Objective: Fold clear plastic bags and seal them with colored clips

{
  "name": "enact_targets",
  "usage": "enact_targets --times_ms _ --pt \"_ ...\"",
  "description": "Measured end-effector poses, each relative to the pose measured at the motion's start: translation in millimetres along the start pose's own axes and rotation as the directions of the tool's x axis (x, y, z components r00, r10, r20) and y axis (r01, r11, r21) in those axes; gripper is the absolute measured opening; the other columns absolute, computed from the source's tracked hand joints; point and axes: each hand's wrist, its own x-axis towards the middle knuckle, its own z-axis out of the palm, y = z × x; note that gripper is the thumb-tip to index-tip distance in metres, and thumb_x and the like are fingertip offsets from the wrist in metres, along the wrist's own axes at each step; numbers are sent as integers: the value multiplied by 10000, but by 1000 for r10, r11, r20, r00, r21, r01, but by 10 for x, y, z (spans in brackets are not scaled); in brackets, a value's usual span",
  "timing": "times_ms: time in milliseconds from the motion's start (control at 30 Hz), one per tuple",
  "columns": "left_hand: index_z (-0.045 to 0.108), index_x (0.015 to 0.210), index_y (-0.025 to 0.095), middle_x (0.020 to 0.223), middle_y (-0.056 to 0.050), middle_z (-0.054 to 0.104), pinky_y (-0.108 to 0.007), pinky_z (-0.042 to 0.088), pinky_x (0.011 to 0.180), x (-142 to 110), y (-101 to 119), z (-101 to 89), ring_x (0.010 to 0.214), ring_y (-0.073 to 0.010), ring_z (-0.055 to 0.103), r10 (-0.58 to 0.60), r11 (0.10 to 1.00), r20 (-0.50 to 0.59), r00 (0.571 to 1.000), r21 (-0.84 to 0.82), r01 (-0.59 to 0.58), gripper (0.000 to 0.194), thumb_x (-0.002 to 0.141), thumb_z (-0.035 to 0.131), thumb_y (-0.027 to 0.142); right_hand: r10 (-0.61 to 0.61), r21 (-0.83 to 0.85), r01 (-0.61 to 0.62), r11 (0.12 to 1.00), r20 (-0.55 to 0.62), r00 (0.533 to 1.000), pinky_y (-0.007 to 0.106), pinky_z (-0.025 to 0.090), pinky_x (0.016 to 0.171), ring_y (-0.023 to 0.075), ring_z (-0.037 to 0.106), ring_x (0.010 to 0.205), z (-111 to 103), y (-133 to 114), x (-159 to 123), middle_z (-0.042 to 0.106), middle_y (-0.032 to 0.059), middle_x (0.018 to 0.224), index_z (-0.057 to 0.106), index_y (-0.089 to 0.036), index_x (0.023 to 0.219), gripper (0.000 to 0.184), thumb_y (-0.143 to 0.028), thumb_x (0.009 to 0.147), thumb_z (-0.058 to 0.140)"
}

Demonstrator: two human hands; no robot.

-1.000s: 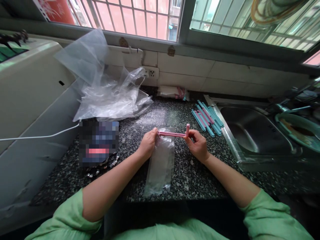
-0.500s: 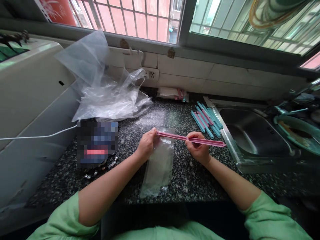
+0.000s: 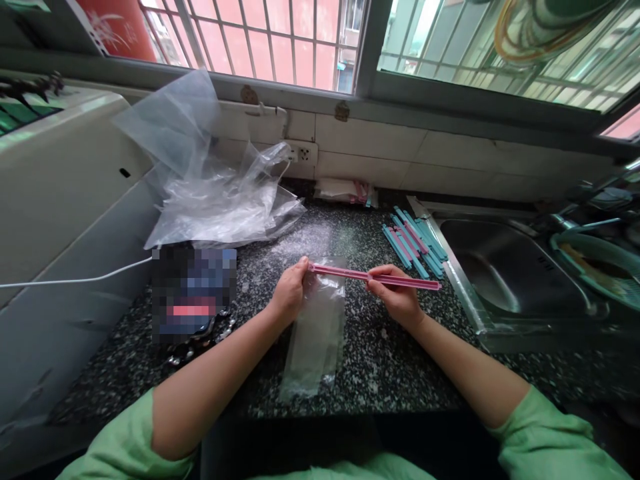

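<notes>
A long pink bag sealing clip (image 3: pixel 345 272) spans both hands, slanting slightly down to the right above the counter. My left hand (image 3: pixel 293 287) pinches its left end, close to the top edge of a clear plastic bag (image 3: pixel 316 340). The bag lies lengthwise below the clip, and part of its top edge is hidden by my fingers. My right hand (image 3: pixel 397 293) is closed around the clip right of its middle, with the clip's right end sticking out past the fingers. Whether the clip grips the bag along its whole width I cannot tell.
Crumpled clear plastic bags (image 3: pixel 225 207) are heaped at the back left. Blue and pink sealing clips (image 3: pixel 415 243) lie in a pile beside the steel sink (image 3: pixel 500 267). A small packet (image 3: pixel 345 191) rests against the wall. A blurred-out object (image 3: pixel 195 290) is near my left forearm.
The clip's right end and my right hand have shifted slightly left. Both hands keep hold of the clip, and the bag lies almost as before.
</notes>
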Motion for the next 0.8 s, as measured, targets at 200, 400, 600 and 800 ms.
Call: enact_targets --times_ms 200,400,600,800 --pt "459 515 169 425 66 415 -191 261 408 30 -41 -22 398 -52 340 -13 998 41 999 -55 16 401 597 675 497 17 -73 -17 997 -3 1000 278 534 613 136 623 638 5 29 13 650 0 735 607 -209 830 185 -366 745 654" --pt "507 558 159 477 38 474 -200 293 420 47 -86 -63 427 -70 381 -86 994 174 981 -56 97 498 522 677 626 41 -62 -43 997 -29 999 279 539 604 137 623 622 9 74 37 649 -6 711 611 -216 834 198 -379 734 662" --pt "593 697 150 536 47 506 -190 301 462 17 -89 -51 468 -65 392 4 1000 232 973 19 -9 397 516 741 471 35 20 -32 999 -166 985 292 543 598 143 626 610 -37 156 94 645 -6 699 608 -216 834 236 -412 721 675" --pt "631 653 156 530 43 488 -191 274 467 -64 -66 -28 481 -62 358 83 981 315 945 139 -132 254 554 726 370 1 -99 -26 995 -243 970 282 522 570 139 598 605 -58 210 118 628 1 702 601 -206 843 221 -397 745 651"
